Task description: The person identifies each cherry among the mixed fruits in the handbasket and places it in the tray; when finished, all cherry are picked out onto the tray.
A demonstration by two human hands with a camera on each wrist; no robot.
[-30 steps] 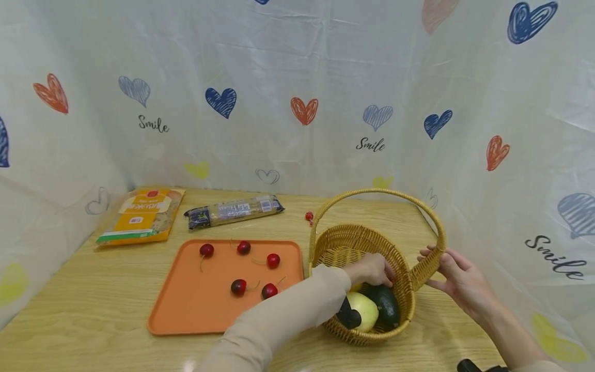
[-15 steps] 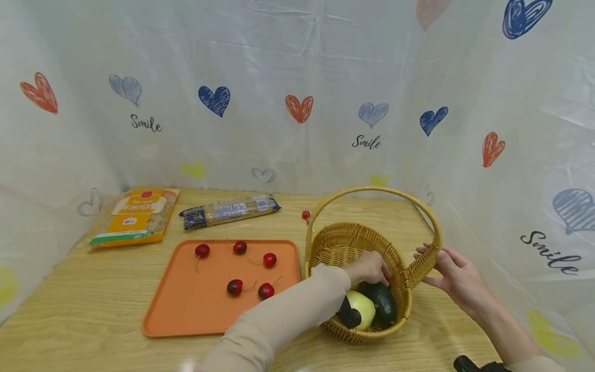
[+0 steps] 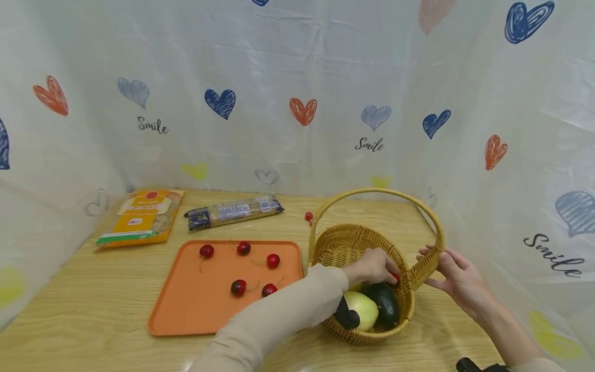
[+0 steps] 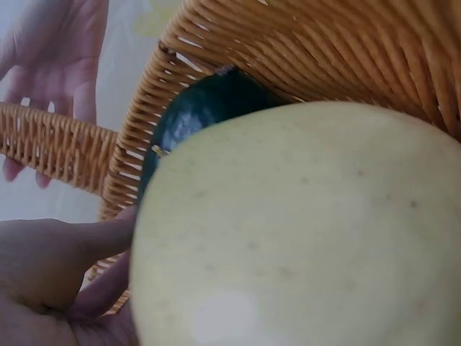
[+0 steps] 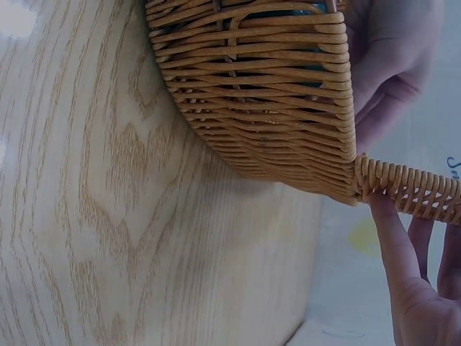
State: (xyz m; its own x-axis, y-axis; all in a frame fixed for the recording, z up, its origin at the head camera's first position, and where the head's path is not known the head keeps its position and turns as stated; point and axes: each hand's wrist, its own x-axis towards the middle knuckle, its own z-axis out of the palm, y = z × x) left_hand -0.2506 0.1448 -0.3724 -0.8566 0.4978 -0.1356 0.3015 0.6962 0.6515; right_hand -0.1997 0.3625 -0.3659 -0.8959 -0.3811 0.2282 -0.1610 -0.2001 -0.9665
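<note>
My left hand (image 3: 372, 266) reaches into a wicker basket (image 3: 360, 338), its fingertips pinching a small red thing (image 3: 395, 278) that is mostly hidden. Below that hand lie a pale yellow-green round fruit (image 3: 364, 309) and a dark green, avocado-shaped fruit (image 3: 385, 309). Something yellow (image 3: 355, 287) peeks out beneath the wrist. On the right side, my right hand (image 3: 465, 284) holds the base of the basket's arched handle (image 3: 425, 267), thumb and fingers on either side of it. In the left wrist view the pale fruit (image 4: 302, 223) covers much of the frame and hides the left fingertips.
An orange tray (image 3: 186, 305) with several cherries (image 3: 239, 288) lies left of the basket. Behind it are a long noodle-like packet (image 3: 234, 211) and an orange food bag (image 3: 144, 214). A small red item (image 3: 309, 216) sits behind the basket. A heart-printed curtain (image 3: 260, 144) encloses the table.
My left hand has lifted slightly inside the basket, and the red thing at its fingertips now shows. My right hand stays on the handle. The view shifted a little and came back.
</note>
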